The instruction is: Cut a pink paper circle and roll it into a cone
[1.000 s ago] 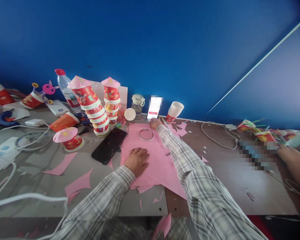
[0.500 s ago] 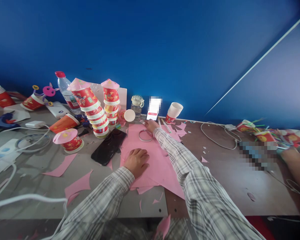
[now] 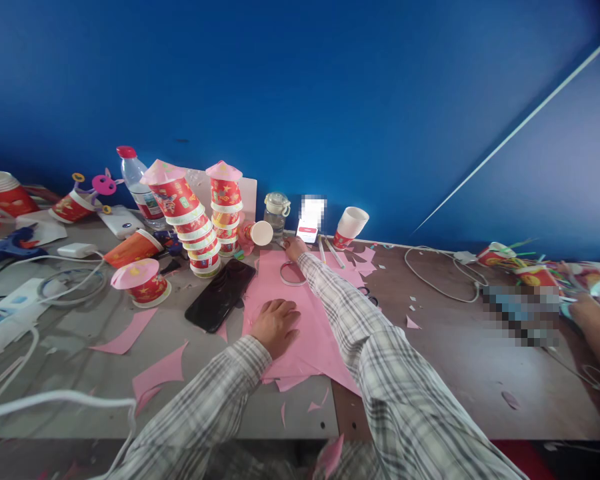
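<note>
Two hands over desk (image 3: 455,347). Pressing pink paper (image 3: 311,333) mid-desk with flat, empty left hand (image 3: 275,323); right hand (image 3: 295,248) stretched beside ring (image 3: 290,283) near far edge, grip impossible to tell.

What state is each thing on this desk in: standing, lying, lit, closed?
left hand, flat on the pink paper
right hand, stretched out beside the tape ring
pink paper, lying flat
black phone, lying flat, screen dark
propped phone, screen lit
leaning cup stack, tilted
straight cup stack, upright
water bottle, upright, capped
glass jar, upright, lid on
</note>
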`<act>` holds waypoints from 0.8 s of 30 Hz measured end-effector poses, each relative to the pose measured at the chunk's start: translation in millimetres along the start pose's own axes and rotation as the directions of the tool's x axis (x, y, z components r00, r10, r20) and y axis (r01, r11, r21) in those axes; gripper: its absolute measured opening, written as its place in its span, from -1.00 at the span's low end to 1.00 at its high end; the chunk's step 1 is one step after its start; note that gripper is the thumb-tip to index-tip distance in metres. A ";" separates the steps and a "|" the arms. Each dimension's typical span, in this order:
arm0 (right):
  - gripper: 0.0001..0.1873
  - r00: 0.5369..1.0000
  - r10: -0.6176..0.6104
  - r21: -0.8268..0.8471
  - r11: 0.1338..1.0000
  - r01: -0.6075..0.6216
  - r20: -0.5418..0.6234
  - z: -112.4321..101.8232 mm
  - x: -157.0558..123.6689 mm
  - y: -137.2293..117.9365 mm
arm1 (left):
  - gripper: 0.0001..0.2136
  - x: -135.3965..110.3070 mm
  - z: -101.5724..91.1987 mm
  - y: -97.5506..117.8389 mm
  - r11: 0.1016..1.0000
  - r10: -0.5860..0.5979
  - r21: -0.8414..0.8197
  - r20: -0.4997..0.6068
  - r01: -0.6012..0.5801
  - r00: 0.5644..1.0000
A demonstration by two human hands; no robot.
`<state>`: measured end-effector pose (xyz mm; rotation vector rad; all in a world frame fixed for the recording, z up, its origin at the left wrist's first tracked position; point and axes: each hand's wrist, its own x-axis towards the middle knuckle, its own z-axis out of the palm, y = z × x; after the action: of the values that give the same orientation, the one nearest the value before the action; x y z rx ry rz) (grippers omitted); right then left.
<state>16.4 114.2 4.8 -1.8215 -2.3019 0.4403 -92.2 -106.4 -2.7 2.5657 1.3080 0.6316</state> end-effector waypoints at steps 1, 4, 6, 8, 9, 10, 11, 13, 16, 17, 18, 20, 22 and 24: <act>-0.48 1.000 0.028 -0.001 1.000 -0.028 0.014 -0.1 -1.4 -0.9 | -0.73 -0.2 0.3 -0.2 1.000 0.001 0.001 -0.003 -0.001 1.000; -0.50 0.995 0.093 0.000 0.996 -0.093 0.037 -0.7 -5.2 -4.2 | -0.73 -0.4 1.0 -0.7 1.000 0.007 0.005 -0.011 -0.007 1.000; -0.50 0.992 0.121 0.004 0.993 -0.122 0.041 -1.2 -6.8 -6.2 | -0.72 -0.3 1.3 -0.8 1.000 0.007 0.007 -0.016 -0.007 1.000; -0.50 0.989 0.141 0.009 0.990 -0.142 0.042 -1.2 -7.7 -7.6 | -0.72 -0.1 1.6 -0.9 1.000 0.007 0.005 -0.020 -0.007 1.000; -0.50 0.988 0.149 0.011 0.989 -0.149 0.041 -1.0 -8.0 -8.0 | -0.72 0.0 1.7 -0.9 1.000 0.008 0.001 -0.021 -0.008 1.000; -0.50 0.987 0.155 0.013 0.988 -0.156 0.038 -0.6 -8.1 -8.2 | -0.72 0.1 2.0 -0.9 1.000 0.009 -0.004 -0.022 -0.009 1.000; -0.50 0.986 0.161 0.015 0.987 -0.162 0.036 -0.1 -8.1 -8.3 | -0.72 0.1 2.2 -0.9 1.000 0.010 -0.009 -0.023 -0.010 1.000; -0.50 0.986 0.166 0.019 0.986 -0.167 0.031 1.3 -7.7 -8.1 | -0.73 0.1 2.8 -0.9 1.000 0.008 -0.015 -0.025 -0.008 1.000; -0.48 0.987 0.162 0.027 0.986 -0.162 0.023 3.5 -6.7 -8.2 | -0.72 0.0 3.5 -1.0 1.000 0.000 -0.014 -0.021 0.000 1.000; -0.47 0.987 0.159 0.030 0.987 -0.159 0.019 4.1 -6.5 -8.6 | -0.72 0.0 3.5 -1.1 1.000 -0.002 -0.013 -0.019 0.002 1.000; -0.47 0.988 0.155 0.032 0.987 -0.156 0.015 4.4 -6.5 -9.3 | -0.71 0.0 3.4 -1.1 1.000 -0.003 -0.012 -0.016 0.003 1.000; -0.47 0.989 0.149 0.037 0.988 -0.149 0.006 4.5 -6.6 -11.6 | -0.71 0.0 2.8 -1.2 1.000 -0.004 -0.010 -0.014 0.004 1.000; -0.47 0.990 0.142 0.041 0.989 -0.142 -0.003 3.4 -6.4 -14.8 | -0.71 0.1 2.1 -1.1 1.000 -0.001 -0.007 -0.011 0.001 1.000; -0.48 0.991 0.132 0.045 0.990 -0.131 -0.013 0.5 -5.7 -17.4 | -0.71 0.3 1.4 -0.8 1.000 -0.003 0.000 -0.009 0.003 1.000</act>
<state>1.5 105.0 10.4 -1.9552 -2.1519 0.4900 -92.0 -105.7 -4.2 2.5635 1.3140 0.6434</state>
